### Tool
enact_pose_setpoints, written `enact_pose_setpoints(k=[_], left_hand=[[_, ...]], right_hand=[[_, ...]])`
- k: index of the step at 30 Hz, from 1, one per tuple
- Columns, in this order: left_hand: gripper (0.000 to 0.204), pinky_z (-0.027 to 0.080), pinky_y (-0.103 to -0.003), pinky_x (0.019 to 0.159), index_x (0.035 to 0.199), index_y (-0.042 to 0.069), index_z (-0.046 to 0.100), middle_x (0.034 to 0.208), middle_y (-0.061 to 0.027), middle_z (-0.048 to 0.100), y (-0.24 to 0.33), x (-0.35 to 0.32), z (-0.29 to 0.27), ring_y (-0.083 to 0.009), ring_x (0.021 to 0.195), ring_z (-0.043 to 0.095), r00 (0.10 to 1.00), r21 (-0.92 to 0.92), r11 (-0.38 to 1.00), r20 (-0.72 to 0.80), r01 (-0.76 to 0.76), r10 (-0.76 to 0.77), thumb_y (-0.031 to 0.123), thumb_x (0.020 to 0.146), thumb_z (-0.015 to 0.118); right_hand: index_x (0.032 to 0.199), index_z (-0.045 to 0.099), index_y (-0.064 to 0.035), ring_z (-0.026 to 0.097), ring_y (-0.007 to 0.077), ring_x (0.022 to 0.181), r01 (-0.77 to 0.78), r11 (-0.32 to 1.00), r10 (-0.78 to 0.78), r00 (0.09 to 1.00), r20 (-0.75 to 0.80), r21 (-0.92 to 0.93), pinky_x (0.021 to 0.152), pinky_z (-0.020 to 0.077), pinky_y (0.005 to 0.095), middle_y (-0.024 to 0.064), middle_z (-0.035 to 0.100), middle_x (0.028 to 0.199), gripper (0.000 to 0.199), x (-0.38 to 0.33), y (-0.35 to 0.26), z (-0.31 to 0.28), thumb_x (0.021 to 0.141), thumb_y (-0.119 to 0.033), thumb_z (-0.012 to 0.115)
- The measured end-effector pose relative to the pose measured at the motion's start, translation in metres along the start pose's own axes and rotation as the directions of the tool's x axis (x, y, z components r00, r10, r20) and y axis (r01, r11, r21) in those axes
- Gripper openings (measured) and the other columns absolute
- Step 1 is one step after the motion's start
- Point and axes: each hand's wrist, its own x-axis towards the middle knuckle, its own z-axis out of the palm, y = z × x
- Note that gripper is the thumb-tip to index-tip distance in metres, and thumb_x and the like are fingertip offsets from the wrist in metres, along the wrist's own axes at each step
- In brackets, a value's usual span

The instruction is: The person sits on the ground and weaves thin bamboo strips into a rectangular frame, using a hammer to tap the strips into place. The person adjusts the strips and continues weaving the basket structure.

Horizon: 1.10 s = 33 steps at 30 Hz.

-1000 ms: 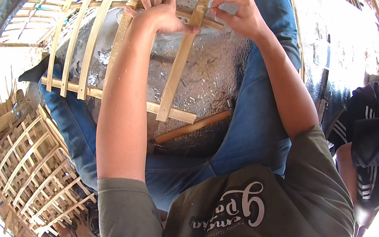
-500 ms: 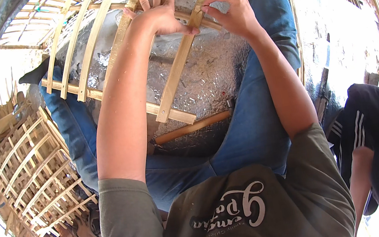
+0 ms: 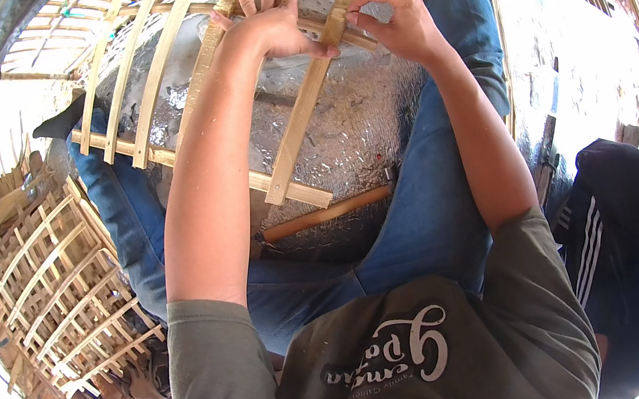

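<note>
Bamboo lattice (image 3: pixel 303 119) lies between the legs (image 3: pixel 423 176); left hand (image 3: pixel 274 31) splayed, thumb down beside a crossing (image 3: pixel 334 30), right hand (image 3: pixel 402 20) there too, thumb and forefinger close. Pinching something? Can't tell! Looks like joint-fitting; next move calls for steady bracing.

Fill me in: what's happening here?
A seated person works on a pale bamboo-like slatted frame. The left hand is spread over it, thumb on the rightmost slat. The right hand curls close to that slat's upper crossing; anything held is too small to tell. A brown wooden-handled tool lies nearer the body.
</note>
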Motion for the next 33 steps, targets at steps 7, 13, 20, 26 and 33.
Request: enact_pose_setpoints(k=[7,13,20,26,33], left_hand=[[0.155,-0.002,-0.083,0.105,0.161,0.026,-0.009,0.168,-0.0173,0.004,-0.006,0.004,0.006,-0.0435,0.152,-0.014,1.0,0.015,1.0,-0.027,-0.003,0.004,0.086,0.047,0.077],[0.157,-0.002,-0.072,0.116,0.158,0.013,-0.017,0.167,-0.018,-0.007,0.003,-0.009,-0.016,-0.0437,0.152,-0.01,0.992,-0.021,1.0,0.127,0.001,0.002,0.09,0.052,0.07],[0.157,-0.002,-0.069,0.119,0.157,0.009,-0.02,0.167,-0.0155,-0.012,0.007,-0.014,-0.031,-0.0449,0.152,-0.007,0.973,-0.071,0.997,0.232,0.01,0.007,0.089,0.057,0.07],[0.156,-0.001,-0.068,0.12,0.157,0.007,-0.018,0.167,-0.015,-0.012,0.007,-0.006,-0.027,-0.0456,0.152,-0.005,0.962,-0.021,1.0,0.271,0.023,-0.016,0.091,0.057,0.067],[0.158,-0.001,-0.069,0.12,0.157,0.007,-0.017,0.167,-0.0151,-0.01,0.006,-0.004,-0.024,-0.0466,0.152,-0.004,0.968,-0.013,1.0,0.252,0.012,-0.009,0.093,0.054,0.065]], right_hand=[[0.09,0.079,-0.0169,0.054,0.0258,0.118,0.046,0.999,-0.047,0.998,0.048,0.006,0.104,0.0373,0.0424,0.0088,0.063,0.113,0.014,0.001,0.002,-0.003,0.077,-0.02,0.082],[0.089,0.079,-0.0161,0.056,0.025,0.116,0.061,0.998,-0.061,0.998,0.023,0.004,0.105,0.0363,0.0413,0.0084,0.064,0.111,0.013,0.003,0.003,0.002,0.077,-0.02,0.082],[0.087,0.078,-0.0157,0.055,0.0263,0.115,0.045,0.999,-0.045,0.999,0.002,0.009,0.105,0.0372,0.0407,0.0088,0.062,0.115,0.01,0.003,0.0,0.002,0.078,-0.018,0.08],[0.09,0.077,-0.015,0.055,0.0282,0.116,0.057,0.998,-0.057,0.998,0.01,-0.028,0.104,0.0396,0.0417,0.0085,0.061,0.116,0.012,0.004,-0.002,0.003,0.078,-0.016,0.08],[0.092,0.076,-0.0126,0.056,0.0287,0.116,0.055,0.998,-0.055,0.998,0.04,-0.008,0.102,0.0423,0.0421,0.0078,0.061,0.116,0.014,0.005,-0.002,0.0,0.08,-0.016,0.081]])
